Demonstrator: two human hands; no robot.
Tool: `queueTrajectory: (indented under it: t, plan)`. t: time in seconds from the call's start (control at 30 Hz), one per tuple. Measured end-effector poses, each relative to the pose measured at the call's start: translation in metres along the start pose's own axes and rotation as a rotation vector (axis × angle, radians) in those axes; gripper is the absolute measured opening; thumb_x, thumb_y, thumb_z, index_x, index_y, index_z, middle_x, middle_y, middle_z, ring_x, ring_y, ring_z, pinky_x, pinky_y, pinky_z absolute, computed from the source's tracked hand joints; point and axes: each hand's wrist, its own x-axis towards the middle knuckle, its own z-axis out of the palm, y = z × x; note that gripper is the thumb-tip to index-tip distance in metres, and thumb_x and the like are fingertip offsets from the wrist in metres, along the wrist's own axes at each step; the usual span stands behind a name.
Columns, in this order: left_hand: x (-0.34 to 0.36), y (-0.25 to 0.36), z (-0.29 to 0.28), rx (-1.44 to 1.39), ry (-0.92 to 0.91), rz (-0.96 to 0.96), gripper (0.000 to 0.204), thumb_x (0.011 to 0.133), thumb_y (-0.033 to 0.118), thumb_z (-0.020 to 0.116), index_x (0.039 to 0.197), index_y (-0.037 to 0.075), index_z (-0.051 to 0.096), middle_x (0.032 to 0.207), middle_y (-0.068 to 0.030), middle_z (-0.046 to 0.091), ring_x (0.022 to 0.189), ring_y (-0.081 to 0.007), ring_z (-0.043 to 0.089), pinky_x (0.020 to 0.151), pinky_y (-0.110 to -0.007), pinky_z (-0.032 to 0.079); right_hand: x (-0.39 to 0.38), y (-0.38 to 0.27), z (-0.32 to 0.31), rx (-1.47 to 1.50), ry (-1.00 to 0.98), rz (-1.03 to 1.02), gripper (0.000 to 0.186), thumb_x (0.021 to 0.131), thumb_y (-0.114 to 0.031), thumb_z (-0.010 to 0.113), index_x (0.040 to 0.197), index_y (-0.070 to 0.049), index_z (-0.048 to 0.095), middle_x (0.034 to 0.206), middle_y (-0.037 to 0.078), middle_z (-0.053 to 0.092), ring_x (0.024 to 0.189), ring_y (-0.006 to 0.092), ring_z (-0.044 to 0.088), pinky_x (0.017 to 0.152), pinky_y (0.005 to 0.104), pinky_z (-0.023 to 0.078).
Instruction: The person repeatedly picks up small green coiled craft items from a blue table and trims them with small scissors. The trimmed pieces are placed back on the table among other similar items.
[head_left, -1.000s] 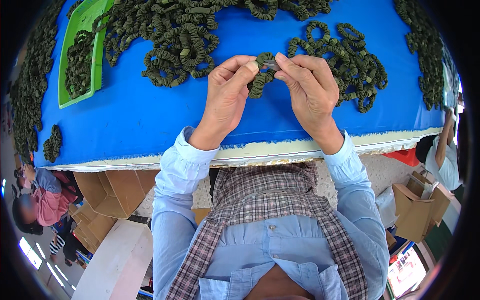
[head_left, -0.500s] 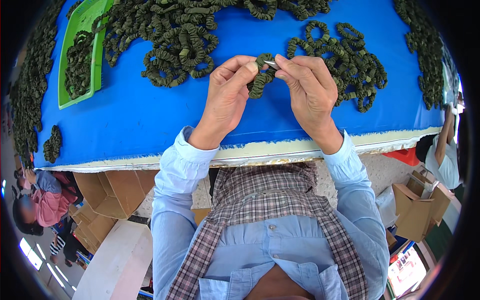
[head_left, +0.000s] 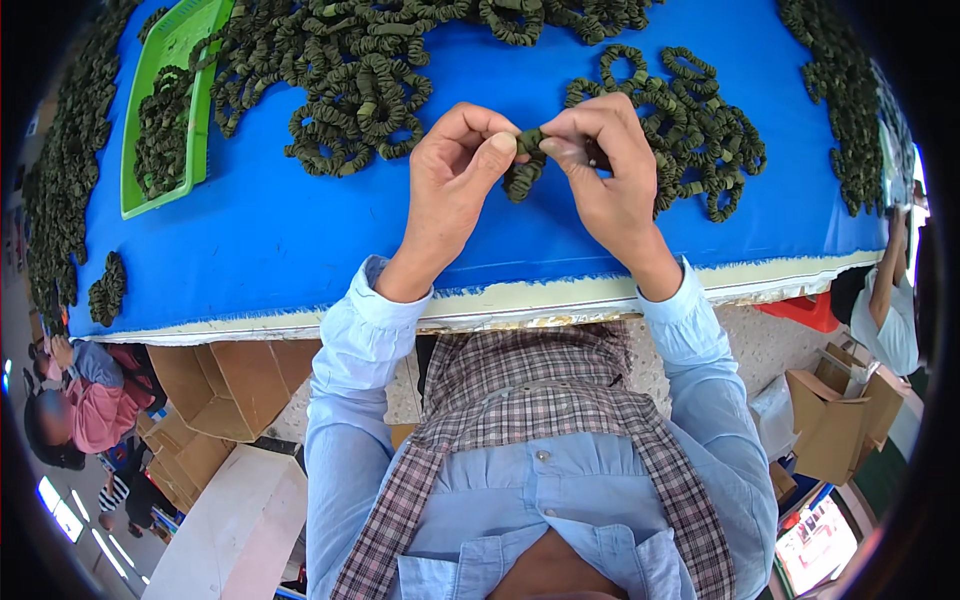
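The fingers of your left hand [head_left: 440, 190] are pinched close, with the thumb and a fingertip on a puckered green ring [head_left: 523, 180]. In this head view, the thumb and first finger of your right hand [head_left: 615, 165] look pinched on the ring's top right side. A small dark thing [head_left: 597, 156] shows inside that hand, but I can't tell what it is. The ring is between your two hands, over the blue cloth [head_left: 260, 250]. A small heap [head_left: 700, 135] of rings lies just beside your right hand, and a bigger heap [head_left: 345, 100] lies off to your left. If your pinch is too soft, the ring could slip and get lost among the others. If you pull too hard, its cloth might rip.
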Motion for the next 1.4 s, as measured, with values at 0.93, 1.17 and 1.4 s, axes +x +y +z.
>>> queueTrajectory:
  t: [0.93, 1.17, 1.4]
  plan:
    - [-0.039, 0.013, 0.028, 0.933, 0.081, 0.446, 0.028, 0.077, -0.004, 0.069, 0.103, 0.004, 0.063, 0.113, -0.012, 0.066, 0.106, -0.0301, 0.062, 0.092, -0.039, 0.049, 0.014, -0.012, -0.065, 0.194, -0.125, 0.483, 0.016, 0.09, -0.006, 0.068, 0.105, 0.0, 0.072, 0.092, 0.001, 0.07, 0.08, 0.0045, 0.06, 0.071, 0.0196, 0.048]
    - [-0.073, 0.014, -0.032, 1.556, -0.058, 0.166, 0.068, 0.094, 0.027, 0.061, 0.152, 0.007, 0.033, 0.158, -0.0168, 0.03, 0.145, -0.0372, 0.028, 0.117, -0.051, 0.022, 0.032, 0.03, -0.122, -0.603, -0.05, 0.304, 0.022, 0.087, -0.017, 0.072, 0.105, -0.004, 0.072, 0.097, 0.009, 0.071, 0.083, 0.0193, 0.067, 0.076, 0.0302, 0.051]
    - [-0.144, 0.023, -0.016, 1.54, -0.06, -0.004, 0.064, 0.091, 0.029, 0.062, 0.147, 0.006, 0.042, 0.156, -0.0141, 0.036, 0.143, -0.036, 0.031, 0.114, -0.053, 0.021, 0.042, -0.005, 0.003, -0.243, -0.33, 0.075, 0.016, 0.084, -0.023, 0.074, 0.092, -0.009, 0.073, 0.088, 0.011, 0.068, 0.08, 0.0304, 0.066, 0.07, 0.0384, 0.051]
